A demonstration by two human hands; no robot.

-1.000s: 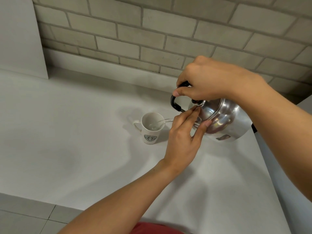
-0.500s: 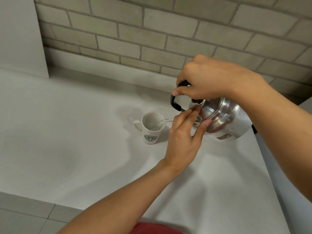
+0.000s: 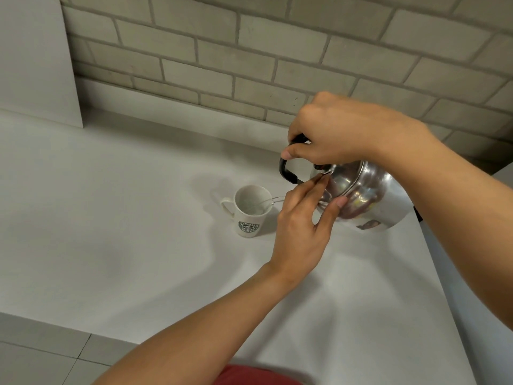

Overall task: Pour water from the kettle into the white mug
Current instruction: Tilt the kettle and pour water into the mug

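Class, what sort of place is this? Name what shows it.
Probably a kitchen: a pale countertop against a brick wall, with a steel kettle pouring water into a white mug.

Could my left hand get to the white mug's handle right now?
Probably yes: the left hand sits just right of the white mug, but its handle faces away, so you'd reach around the water stream.

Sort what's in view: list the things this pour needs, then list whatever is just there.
In use: kettle, tilted, held by right hand; left hand at its lid; white mug catching the water stream.

Just there: countertop, brick wall, white panel.
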